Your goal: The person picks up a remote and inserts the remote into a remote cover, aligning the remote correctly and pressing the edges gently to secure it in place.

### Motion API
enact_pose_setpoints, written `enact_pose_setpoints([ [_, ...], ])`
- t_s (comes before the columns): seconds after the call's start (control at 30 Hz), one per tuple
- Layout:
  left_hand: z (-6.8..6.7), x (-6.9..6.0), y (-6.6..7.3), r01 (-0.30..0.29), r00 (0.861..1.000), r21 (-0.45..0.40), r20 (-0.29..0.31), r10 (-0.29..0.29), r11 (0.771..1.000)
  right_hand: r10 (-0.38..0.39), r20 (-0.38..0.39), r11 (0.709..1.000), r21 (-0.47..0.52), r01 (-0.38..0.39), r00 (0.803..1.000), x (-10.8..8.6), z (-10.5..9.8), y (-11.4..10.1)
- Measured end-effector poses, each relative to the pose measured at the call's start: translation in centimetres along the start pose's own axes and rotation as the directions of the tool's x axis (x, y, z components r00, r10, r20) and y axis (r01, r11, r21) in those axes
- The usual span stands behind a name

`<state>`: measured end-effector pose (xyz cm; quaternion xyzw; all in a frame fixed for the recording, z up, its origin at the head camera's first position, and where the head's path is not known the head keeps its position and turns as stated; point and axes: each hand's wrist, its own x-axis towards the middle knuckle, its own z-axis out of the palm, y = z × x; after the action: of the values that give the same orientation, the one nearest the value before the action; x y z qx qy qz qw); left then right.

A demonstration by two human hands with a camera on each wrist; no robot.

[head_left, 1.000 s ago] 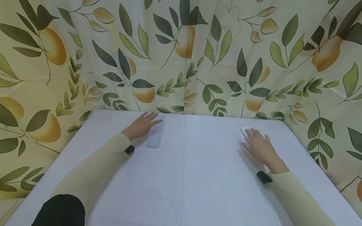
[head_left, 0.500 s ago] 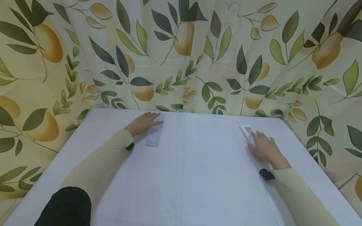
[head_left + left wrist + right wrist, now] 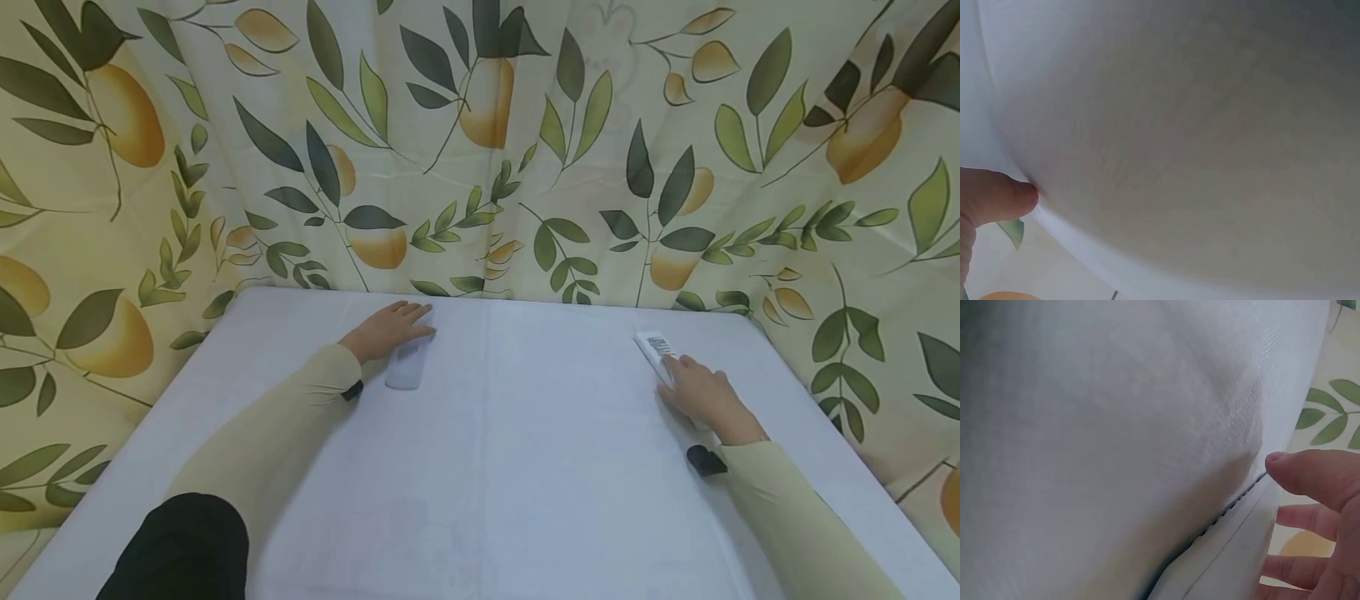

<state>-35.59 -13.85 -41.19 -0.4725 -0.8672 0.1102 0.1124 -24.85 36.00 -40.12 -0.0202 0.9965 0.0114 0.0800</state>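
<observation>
At the far left of the table, my left hand [image 3: 386, 332] lies over the upper part of a translucent, rounded, flat piece [image 3: 405, 368], its fingers stretched across it. In the left wrist view only the left thumb [image 3: 1000, 197] shows, its tip near the edge of a white surface. At the far right, my right hand [image 3: 705, 392] holds a slim white packet [image 3: 654, 344] with a dark printed label at its far end. In the right wrist view the thumb rests at one edge of this white packet [image 3: 1229, 556], which has a ridged border, and the other fingers are along its far side.
Both things lie on a table [image 3: 487, 467] with a white cover. Behind and beside it hangs a curtain [image 3: 465, 167] printed with leaves and fruit. A dark rounded shape [image 3: 180, 550] covers the lower left corner of the head view.
My right hand has slid back toward me along the packet, uncovering its label, and its fingers have drawn in. My left hand has shifted slightly, with its fingers closer together.
</observation>
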Motion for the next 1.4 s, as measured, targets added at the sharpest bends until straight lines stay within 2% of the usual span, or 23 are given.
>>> enact_pose_setpoints([
  [0.33, -0.5, 0.1, 0.3, 0.028, 0.999, -0.047, 0.026, -0.027, 0.998, -0.017, 0.026, 1.000, -0.002, 0.017, 1.000, 0.1, -0.5, 0.2],
  [0.6, -0.4, 0.3, 0.3, 0.038, 0.999, -0.026, 0.022, -0.037, 0.999, -0.013, 0.021, 1.000, -0.009, 0.014, 1.000, 0.4, -0.4, 0.7],
  [0.97, -0.5, 0.3, 0.3, 0.077, 0.993, -0.076, 0.099, -0.069, 0.994, 0.000, 0.023, 1.000, 0.017, 0.000, 1.000, 0.5, -0.3, 0.8],
  [1.2, -0.8, 0.5, 0.7, 0.077, 0.987, -0.040, 0.146, -0.070, 0.996, 0.003, 0.032, 1.000, 0.021, -0.004, 0.999, 0.5, -0.3, 0.9],
  [1.4, -1.3, 0.5, 1.1, 0.122, 0.977, -0.055, 0.183, -0.110, 0.991, 0.007, 0.047, 1.000, 0.030, -0.008, 0.999, 0.6, -0.4, 1.0],
])
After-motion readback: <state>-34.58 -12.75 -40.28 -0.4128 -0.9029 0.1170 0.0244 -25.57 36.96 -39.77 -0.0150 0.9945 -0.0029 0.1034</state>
